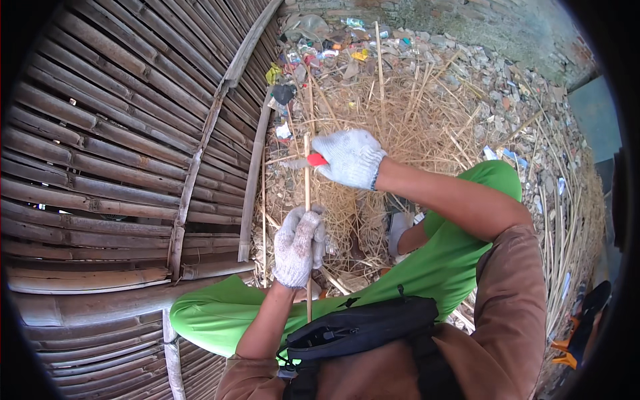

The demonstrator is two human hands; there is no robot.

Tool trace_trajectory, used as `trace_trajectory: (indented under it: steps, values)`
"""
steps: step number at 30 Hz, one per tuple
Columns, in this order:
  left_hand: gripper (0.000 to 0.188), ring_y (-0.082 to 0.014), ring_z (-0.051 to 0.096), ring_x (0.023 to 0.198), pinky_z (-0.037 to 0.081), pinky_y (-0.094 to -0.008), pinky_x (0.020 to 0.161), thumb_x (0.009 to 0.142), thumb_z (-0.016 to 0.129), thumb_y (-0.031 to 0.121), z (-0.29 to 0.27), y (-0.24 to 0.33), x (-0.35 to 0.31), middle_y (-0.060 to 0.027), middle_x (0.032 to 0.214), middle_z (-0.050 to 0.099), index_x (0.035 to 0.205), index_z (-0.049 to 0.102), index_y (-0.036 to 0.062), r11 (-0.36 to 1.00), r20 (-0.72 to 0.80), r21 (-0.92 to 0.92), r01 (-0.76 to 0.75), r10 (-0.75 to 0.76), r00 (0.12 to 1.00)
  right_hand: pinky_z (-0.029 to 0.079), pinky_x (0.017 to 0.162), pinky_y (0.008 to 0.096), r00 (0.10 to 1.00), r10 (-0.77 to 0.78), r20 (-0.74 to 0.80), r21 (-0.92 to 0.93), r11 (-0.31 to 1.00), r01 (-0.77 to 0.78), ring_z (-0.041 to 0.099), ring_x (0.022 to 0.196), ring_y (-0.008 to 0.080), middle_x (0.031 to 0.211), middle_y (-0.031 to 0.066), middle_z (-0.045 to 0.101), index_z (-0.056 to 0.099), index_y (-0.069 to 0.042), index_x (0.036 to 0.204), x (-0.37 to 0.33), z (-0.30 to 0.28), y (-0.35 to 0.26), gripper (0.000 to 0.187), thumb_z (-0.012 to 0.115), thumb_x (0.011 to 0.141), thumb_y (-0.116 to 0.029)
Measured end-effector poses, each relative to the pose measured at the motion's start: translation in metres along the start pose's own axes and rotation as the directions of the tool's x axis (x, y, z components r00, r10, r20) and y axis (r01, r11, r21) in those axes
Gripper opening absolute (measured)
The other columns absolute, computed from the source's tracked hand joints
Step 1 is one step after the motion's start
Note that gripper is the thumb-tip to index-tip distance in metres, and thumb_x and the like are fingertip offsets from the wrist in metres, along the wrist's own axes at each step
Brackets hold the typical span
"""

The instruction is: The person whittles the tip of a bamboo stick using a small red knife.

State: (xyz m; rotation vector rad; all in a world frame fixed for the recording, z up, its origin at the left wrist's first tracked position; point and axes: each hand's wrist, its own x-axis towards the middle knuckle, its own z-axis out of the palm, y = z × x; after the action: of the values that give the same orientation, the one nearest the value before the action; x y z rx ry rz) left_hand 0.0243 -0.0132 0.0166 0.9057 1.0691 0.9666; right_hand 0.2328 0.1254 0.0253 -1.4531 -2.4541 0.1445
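My left hand (298,247), in a soiled white knit glove, is closed around a thin bamboo strip (307,185) that stands roughly upright in the picture, its lower end running down toward my lap. My right hand (349,159), gloved likewise, grips a knife by its red handle (316,160). The knife's grey blade (292,164) points left and crosses the strip near its upper end; whether it cuts into the strip I cannot tell. Pale bamboo shavings (400,127) lie thickly beneath and beyond both hands.
A slatted bamboo wall (120,133) rises close on the left, with a bamboo pole (255,187) along its foot. Scraps of litter and rubble (340,47) spread before a brick wall (460,23). Long thin strips (557,227) lie at the right. A black bag (360,327) rests against my front.
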Motion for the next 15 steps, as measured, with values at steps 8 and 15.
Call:
trace_trajectory:
  steps: [8,15]
  values:
    - [0.035,-0.0063,0.046,0.043,0.036,-0.0237,0.036,0.113,0.062,0.033,-0.005,0.004,0.004,0.0009,0.072,0.056,0.121,0.064,-0.0007,0.995,-0.111,0.097,0.034,-0.023,0.994,0.062,0.069,0.0537,0.996,0.017,-0.084,-0.053,0.998,-0.021,0.078,0.079,0.0372,0.087,0.0158,0.076,0.068,-0.011,0.101,0.025,0.018,0.009,0.027,0.066,0.097,-0.038]
    - [0.028,-0.0081,0.046,0.042,0.035,-0.0244,0.035,0.114,0.058,0.025,0.009,0.002,-0.018,-0.0022,0.071,0.057,0.118,0.063,-0.0024,0.996,0.026,0.087,0.014,-0.016,1.0,0.064,0.08,0.0528,0.878,0.44,-0.19,-0.109,0.879,-0.464,0.078,0.091,0.0386,0.1,0.0197,0.079,0.073,-0.008,0.104,0.054,-0.036,0.132,0.035,0.058,0.103,-0.04]
